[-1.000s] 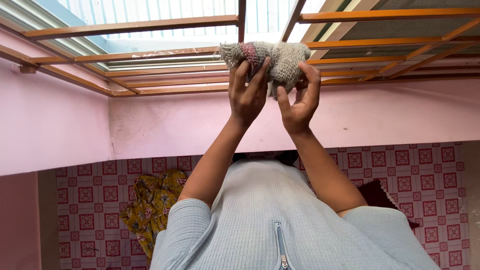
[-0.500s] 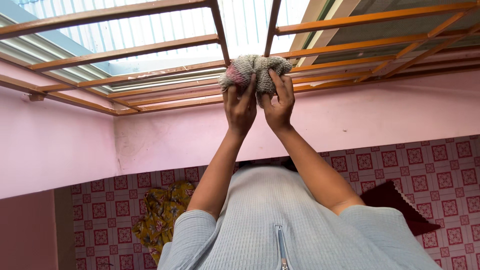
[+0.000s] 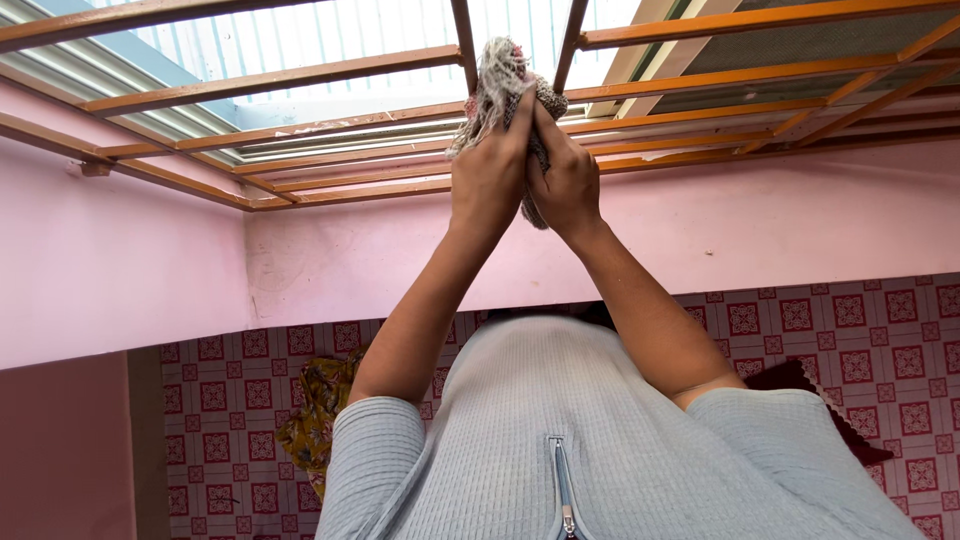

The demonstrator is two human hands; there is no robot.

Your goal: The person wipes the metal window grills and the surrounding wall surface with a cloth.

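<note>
Fingers (image 3: pixel 520 115) of both hands clenched around a grey knitted cloth (image 3: pixel 492 75), orange grille bars (image 3: pixel 465 45) close on either side

One bunched knitted cloth (image 3: pixel 505 85), two raised hands (left hand (image 3: pixel 488 175), right hand (image 3: pixel 567 180)), one yellow patterned garment (image 3: pixel 312 420).

Both hands cover most of the bunched cloth (image 3: pixel 497 80) (grey, loosely woven); the yellow fabric (image 3: pixel 312 420) sits half behind an arm.

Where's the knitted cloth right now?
In the head view the knitted cloth is top centre, bunched between the left hand and right hand, pressed up between two orange bars of the metal grille.
</note>
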